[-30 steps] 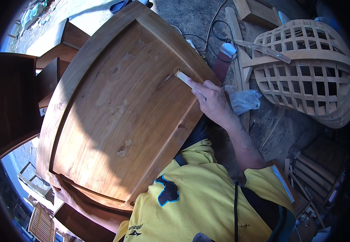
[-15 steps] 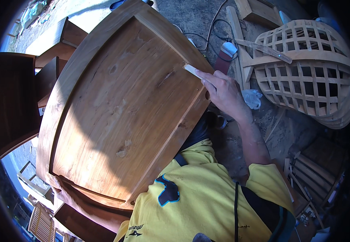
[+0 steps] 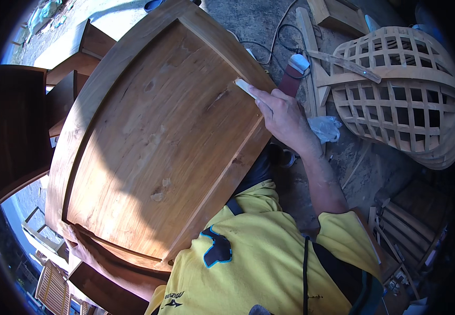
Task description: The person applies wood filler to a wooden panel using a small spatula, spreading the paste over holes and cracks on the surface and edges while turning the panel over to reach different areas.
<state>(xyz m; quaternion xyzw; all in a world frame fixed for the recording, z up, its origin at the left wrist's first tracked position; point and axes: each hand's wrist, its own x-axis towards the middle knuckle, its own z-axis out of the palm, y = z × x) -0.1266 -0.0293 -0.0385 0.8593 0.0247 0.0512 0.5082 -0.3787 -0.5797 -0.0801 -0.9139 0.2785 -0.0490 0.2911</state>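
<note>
A large framed wooden panel (image 3: 149, 131) with a recessed middle lies slanted before me, resting near my lap. In my right hand (image 3: 284, 116) is a pale flat scraper-like strip (image 3: 245, 87), pinched in closed fingers. Its far tip touches the recess near the right-hand frame corner, with a dab of tan stuff at the end. My left hand (image 3: 76, 247) is closed round the panel's lower left corner; some of its fingers are hidden by the frame. Pale patches and a dark crack mark the panel's face, and sunlight falls across its left part.
Dark brown wooden furniture pieces (image 3: 15, 131) stand at the left. A curved wooden lattice (image 3: 395, 97) lies at the right, beside planks (image 3: 311, 63), a clear plastic bag (image 3: 324, 129) and a looping cable (image 3: 273, 44). A belt-like red-brown strip (image 3: 289, 81) lies just beyond the panel.
My right hand and the strip have shifted slightly left and away from me over the panel. The left hand keeps its hold on the panel's corner.
</note>
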